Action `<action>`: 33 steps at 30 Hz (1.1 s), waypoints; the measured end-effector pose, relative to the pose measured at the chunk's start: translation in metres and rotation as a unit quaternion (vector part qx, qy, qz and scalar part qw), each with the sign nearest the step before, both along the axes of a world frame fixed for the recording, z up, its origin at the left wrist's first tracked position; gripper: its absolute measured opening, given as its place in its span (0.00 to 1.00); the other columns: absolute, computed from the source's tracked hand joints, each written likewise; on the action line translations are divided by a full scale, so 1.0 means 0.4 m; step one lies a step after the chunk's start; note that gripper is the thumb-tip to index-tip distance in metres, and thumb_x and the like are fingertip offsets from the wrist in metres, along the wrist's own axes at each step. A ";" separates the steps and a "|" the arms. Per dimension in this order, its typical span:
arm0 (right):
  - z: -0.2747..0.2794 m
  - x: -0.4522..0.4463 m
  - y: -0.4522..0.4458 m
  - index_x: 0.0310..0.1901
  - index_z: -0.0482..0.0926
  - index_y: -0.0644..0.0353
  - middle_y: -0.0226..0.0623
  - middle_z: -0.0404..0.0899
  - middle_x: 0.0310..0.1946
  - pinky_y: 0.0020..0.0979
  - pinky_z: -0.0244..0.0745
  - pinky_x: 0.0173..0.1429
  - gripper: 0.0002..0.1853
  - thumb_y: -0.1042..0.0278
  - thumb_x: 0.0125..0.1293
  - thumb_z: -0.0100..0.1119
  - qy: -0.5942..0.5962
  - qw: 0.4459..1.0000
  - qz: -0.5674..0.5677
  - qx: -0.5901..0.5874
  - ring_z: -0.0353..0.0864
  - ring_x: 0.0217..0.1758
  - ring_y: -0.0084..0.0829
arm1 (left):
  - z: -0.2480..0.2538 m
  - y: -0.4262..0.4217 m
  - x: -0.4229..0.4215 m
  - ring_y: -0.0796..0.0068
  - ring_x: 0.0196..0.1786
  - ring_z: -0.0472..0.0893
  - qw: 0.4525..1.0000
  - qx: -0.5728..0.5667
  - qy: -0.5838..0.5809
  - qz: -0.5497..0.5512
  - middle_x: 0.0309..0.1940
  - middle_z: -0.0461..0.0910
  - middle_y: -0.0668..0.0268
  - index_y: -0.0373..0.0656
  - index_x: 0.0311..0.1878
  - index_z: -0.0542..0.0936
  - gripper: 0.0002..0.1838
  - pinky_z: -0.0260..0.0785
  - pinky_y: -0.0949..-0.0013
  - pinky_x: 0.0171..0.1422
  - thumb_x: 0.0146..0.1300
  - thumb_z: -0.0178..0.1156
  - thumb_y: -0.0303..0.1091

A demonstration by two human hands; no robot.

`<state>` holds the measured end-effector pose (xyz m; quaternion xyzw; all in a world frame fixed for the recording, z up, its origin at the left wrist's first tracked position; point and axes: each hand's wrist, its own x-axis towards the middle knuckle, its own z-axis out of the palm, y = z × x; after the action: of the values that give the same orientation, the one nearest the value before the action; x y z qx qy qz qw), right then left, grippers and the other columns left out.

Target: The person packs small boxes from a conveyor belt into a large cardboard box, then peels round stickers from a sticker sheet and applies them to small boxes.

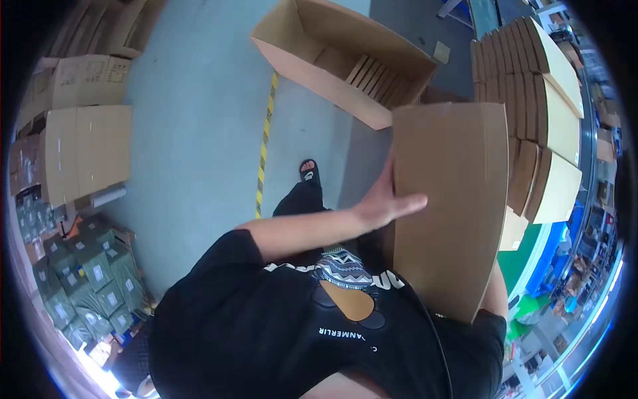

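A long brown cardboard box (448,199) is held upright in front of my chest, on the right side of the view. My left hand (389,201) grips its left edge, thumb lying on the near face and fingers partly hidden along the side. My right forearm (495,296) reaches behind the box's lower right edge, and the box hides my right hand. Beyond the box, a large open carton (319,80) stands on the floor with several flat brown boxes (379,78) in a row inside it.
Stacked cardboard boxes (525,86) stand at the right beside a green surface (522,256). At the left are large cartons (86,153) and wrapped green packages (93,272). Yellow-black tape (264,143) crosses the grey floor near my foot (309,171).
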<state>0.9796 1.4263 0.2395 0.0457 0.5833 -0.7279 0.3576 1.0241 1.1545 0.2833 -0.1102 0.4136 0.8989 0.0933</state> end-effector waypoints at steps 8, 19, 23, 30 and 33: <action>-0.082 -0.261 -0.428 0.64 0.66 0.66 0.42 0.75 0.54 0.38 0.75 0.58 0.43 0.30 0.63 0.52 -0.013 0.986 -0.163 -0.039 0.76 0.56 0.39 | -0.152 -0.408 -0.526 0.61 0.74 0.57 0.988 -0.071 0.063 -0.123 0.71 0.59 0.55 0.41 0.76 0.48 0.61 0.54 0.59 0.76 0.47 0.76 0.54; -0.813 -0.847 -0.875 0.64 0.68 0.62 0.44 0.73 0.60 0.45 0.75 0.61 0.31 0.43 0.71 0.46 -0.095 0.833 -0.336 -0.430 0.76 0.59 0.42 | -0.441 -0.755 -1.241 0.63 0.69 0.68 0.892 -0.302 0.094 -0.324 0.67 0.68 0.52 0.40 0.74 0.56 0.42 0.61 0.62 0.71 0.65 0.62 0.50; -0.840 -0.891 -0.979 0.68 0.65 0.59 0.40 0.70 0.65 0.44 0.66 0.70 0.34 0.44 0.69 0.51 -0.119 0.845 -0.436 -0.286 0.69 0.68 0.40 | -0.676 -0.826 -1.297 0.64 0.72 0.63 0.878 -0.348 0.217 -0.245 0.69 0.65 0.53 0.38 0.74 0.57 0.48 0.55 0.61 0.75 0.60 0.63 0.59; -0.941 -0.776 -1.025 0.68 0.65 0.60 0.38 0.69 0.65 0.43 0.58 0.74 0.32 0.52 0.68 0.57 -0.117 0.861 -0.478 -0.130 0.67 0.70 0.38 | -1.039 -0.911 -1.241 0.63 0.73 0.61 0.923 -0.230 0.170 -0.257 0.70 0.63 0.54 0.38 0.74 0.55 0.62 0.52 0.60 0.76 0.49 0.55 0.81; -0.932 -0.760 -1.063 0.67 0.64 0.62 0.41 0.71 0.63 0.41 0.64 0.71 0.30 0.55 0.69 0.56 -0.137 0.869 -0.472 -0.060 0.69 0.68 0.37 | -1.126 -0.953 -1.188 0.64 0.74 0.59 0.938 -0.190 0.131 -0.260 0.70 0.61 0.56 0.39 0.75 0.54 0.63 0.50 0.61 0.76 0.49 0.54 0.81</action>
<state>0.6754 1.0012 -0.1334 0.3936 0.3927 -0.8297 0.0496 0.5490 0.7731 -0.1670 0.1044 0.5992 0.7545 0.2464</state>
